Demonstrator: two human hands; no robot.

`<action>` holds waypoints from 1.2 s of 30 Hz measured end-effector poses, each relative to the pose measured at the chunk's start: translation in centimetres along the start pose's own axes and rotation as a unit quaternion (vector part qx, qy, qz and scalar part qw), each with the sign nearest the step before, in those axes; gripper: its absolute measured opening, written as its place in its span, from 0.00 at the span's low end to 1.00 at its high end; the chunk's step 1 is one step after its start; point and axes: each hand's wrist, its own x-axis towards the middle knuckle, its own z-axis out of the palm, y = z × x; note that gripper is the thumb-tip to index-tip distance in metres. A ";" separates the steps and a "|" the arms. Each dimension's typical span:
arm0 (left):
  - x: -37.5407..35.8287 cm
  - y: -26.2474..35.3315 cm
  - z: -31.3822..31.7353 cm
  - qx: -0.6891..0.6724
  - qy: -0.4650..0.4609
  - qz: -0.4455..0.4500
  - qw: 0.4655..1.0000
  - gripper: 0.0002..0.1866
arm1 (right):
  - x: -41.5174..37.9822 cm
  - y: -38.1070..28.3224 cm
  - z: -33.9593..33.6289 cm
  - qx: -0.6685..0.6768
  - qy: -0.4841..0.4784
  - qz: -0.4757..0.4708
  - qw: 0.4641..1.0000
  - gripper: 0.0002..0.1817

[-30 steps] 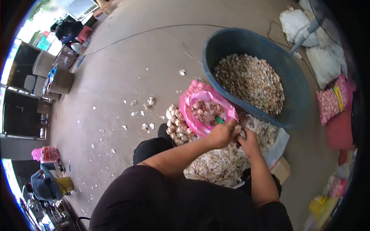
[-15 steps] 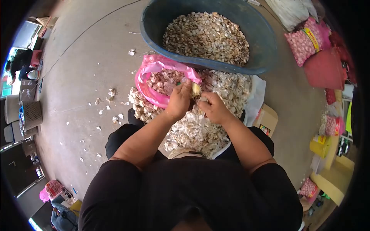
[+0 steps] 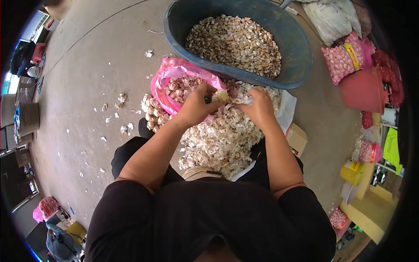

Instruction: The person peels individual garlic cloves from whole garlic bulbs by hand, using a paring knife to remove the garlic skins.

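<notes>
My left hand grips a partly peeled garlic bulb between thumb and fingers. Close by on its right, my right hand pinches a flake of papery garlic skin. Both hands are above a heap of loose garlic skins between my legs. An open pink bag with whole garlic bulbs inside lies just beyond my left hand. More whole bulbs are piled at the bag's left side.
A large dark tub full of separated cloves stands ahead. Skin scraps dot the floor on the left. At the right are a cardboard box, a red tub and a net bag of garlic. A person is at lower left.
My right hand has moved right and slightly up, away from the bulb, and now has skin in its fingers. My left hand has shifted slightly left, still holding the bulb.
</notes>
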 end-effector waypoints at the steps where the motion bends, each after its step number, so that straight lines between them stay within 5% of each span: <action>1: -0.1 0.0 -0.2 0.071 0.020 0.007 0.997 0.17 | 0.1 -0.1 0.1 0.094 -0.016 -0.017 0.995 0.15; 4: -0.8 0.1 -0.2 0.144 0.067 0.067 0.985 0.15 | -0.1 -2.4 1.7 0.247 -0.003 -0.118 0.962 0.15; 11: -1.9 0.3 -0.2 0.112 0.093 0.181 0.973 0.13 | -0.5 -3.8 4.4 0.276 0.086 -0.145 0.946 0.10; 17: -2.5 0.8 -0.1 -0.111 0.019 0.097 0.989 0.11 | 0.1 -4.1 3.8 0.377 0.088 -0.082 0.918 0.09; 21: -2.2 1.6 -1.0 -0.247 -0.015 0.025 0.969 0.15 | 0.5 -3.7 2.3 0.626 -0.086 0.089 0.770 0.12; 25: -1.9 1.0 -1.0 -0.192 -0.021 0.036 0.980 0.12 | 0.9 -2.4 2.4 0.678 -0.101 0.061 0.725 0.09; 28: -1.6 1.0 -1.1 -0.182 -0.036 0.038 0.982 0.11 | 0.2 -2.8 1.2 0.464 -0.130 -0.056 0.875 0.09; 29: -1.6 1.0 -1.1 -0.165 -0.039 0.043 0.985 0.11 | 0.2 -2.5 1.8 0.484 -0.102 -0.093 0.864 0.14; 36: -0.9 1.0 -0.3 -0.179 -0.059 0.054 0.981 0.09 | -1.2 -2.6 0.6 0.546 -0.176 -0.032 0.819 0.09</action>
